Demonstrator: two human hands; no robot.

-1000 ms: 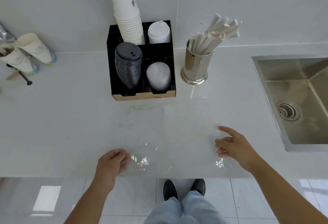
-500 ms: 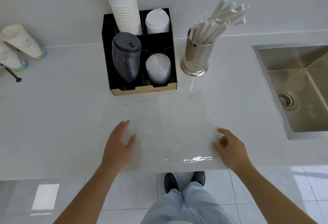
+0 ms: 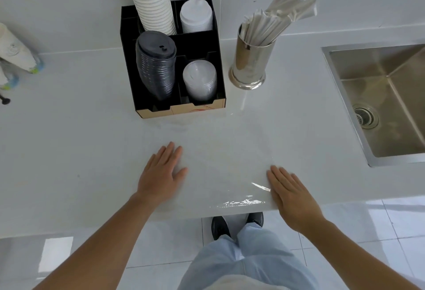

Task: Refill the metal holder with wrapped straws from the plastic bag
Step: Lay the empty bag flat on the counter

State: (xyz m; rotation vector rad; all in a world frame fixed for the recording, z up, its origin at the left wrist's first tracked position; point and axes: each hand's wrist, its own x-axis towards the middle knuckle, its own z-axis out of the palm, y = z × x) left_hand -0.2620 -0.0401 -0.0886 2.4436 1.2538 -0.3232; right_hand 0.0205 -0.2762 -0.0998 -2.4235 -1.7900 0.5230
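Observation:
A shiny metal holder stands on the white counter to the right of the black organiser. Several white paper-wrapped straws stick out of it, leaning right. A clear plastic bag lies flat on the counter in front of me, with nothing visible inside it and its near edge crinkled at the counter's front. My left hand lies flat with straight fingers on the bag's left side. My right hand lies flat with straight fingers on its right side near the front edge.
A black organiser holds stacked paper cups, black lids and clear lids. A steel sink is sunk into the counter at the right. Paper cups lie at the far left.
Both hands went from pinching the bag's near corners to lying flat on it. The left hand moved forward over the bag, and the bag now lies smooth.

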